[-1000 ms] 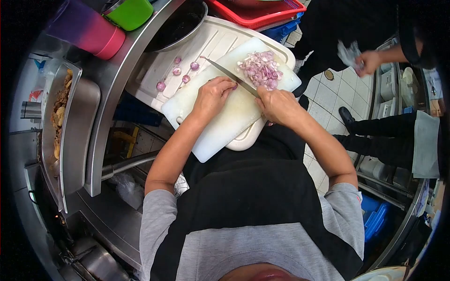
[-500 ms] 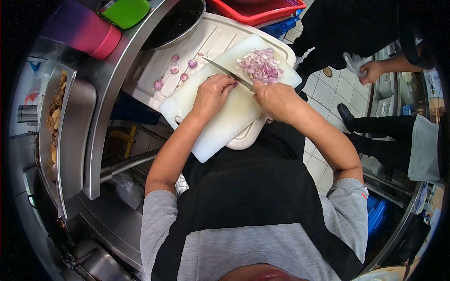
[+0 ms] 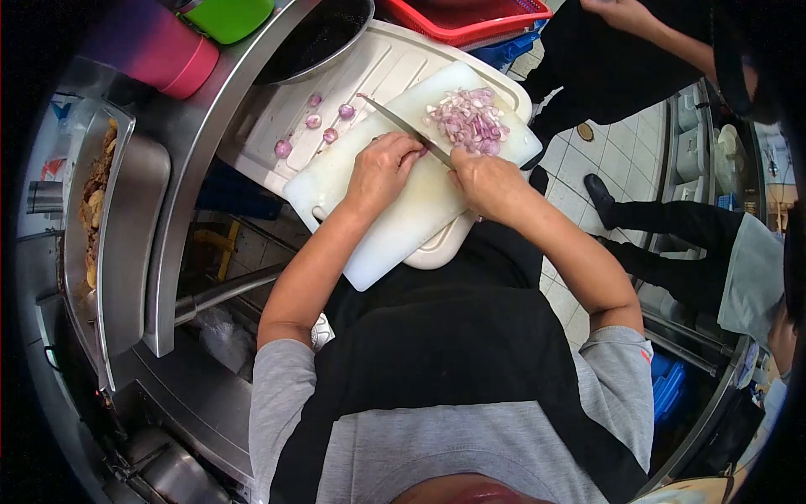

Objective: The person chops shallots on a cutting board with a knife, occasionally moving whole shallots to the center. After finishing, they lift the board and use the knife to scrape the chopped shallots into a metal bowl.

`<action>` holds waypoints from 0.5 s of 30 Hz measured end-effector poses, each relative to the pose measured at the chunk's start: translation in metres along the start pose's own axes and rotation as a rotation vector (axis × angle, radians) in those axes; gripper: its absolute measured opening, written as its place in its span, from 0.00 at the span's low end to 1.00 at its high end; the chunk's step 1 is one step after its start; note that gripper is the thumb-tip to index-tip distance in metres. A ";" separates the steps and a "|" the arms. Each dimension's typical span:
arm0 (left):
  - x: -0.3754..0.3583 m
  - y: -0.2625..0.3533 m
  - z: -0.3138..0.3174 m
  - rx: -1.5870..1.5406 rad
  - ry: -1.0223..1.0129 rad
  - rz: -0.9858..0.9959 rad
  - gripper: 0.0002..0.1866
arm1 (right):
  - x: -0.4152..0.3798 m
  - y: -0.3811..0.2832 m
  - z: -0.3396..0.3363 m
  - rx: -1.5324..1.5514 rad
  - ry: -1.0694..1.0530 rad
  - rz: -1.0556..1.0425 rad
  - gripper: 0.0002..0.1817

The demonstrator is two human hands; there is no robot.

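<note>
My right hand point(image 3: 489, 183) is wrapped round the handle of a knife point(image 3: 401, 124), whose blade slants up to the left across the white cutting board point(image 3: 369, 249). Against the blade, my left hand point(image 3: 384, 172) pinches a shallot point(image 3: 422, 153), mostly hidden by the fingers. A heap of sliced shallots point(image 3: 467, 120) lies on the board's far right part. Several whole peeled shallots point(image 3: 283, 149) rest to the left, on the cream plastic lid-like surface point(image 3: 252, 168) under the board.
A dark pan point(image 3: 315, 42) and a red basket point(image 3: 462, 32) stand beyond the board. Left is a steel counter edge point(image 3: 189, 168) with a pink-and-purple container point(image 3: 159, 50) and a food tray point(image 3: 96, 210). One person point(image 3: 621, 59) stands at the upper right, another point(image 3: 688, 244) at the right.
My hands and the knife stay almost in place over the board. The person at the upper right has moved their hand upward; the clear plastic it held is out of sight.
</note>
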State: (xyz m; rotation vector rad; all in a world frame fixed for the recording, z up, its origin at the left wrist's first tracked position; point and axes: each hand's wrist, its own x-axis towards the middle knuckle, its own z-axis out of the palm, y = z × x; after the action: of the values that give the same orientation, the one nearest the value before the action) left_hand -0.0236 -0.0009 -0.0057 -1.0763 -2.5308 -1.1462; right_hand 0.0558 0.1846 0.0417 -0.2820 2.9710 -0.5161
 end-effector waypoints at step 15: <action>-0.001 0.003 -0.002 0.005 0.030 0.029 0.05 | 0.005 -0.001 -0.019 -0.034 -0.127 0.009 0.12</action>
State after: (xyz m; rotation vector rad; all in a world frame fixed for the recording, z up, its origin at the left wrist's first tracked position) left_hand -0.0210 -0.0014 -0.0031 -1.0826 -2.4856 -1.1388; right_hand 0.0484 0.1883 0.0595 -0.2927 2.8591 -0.4299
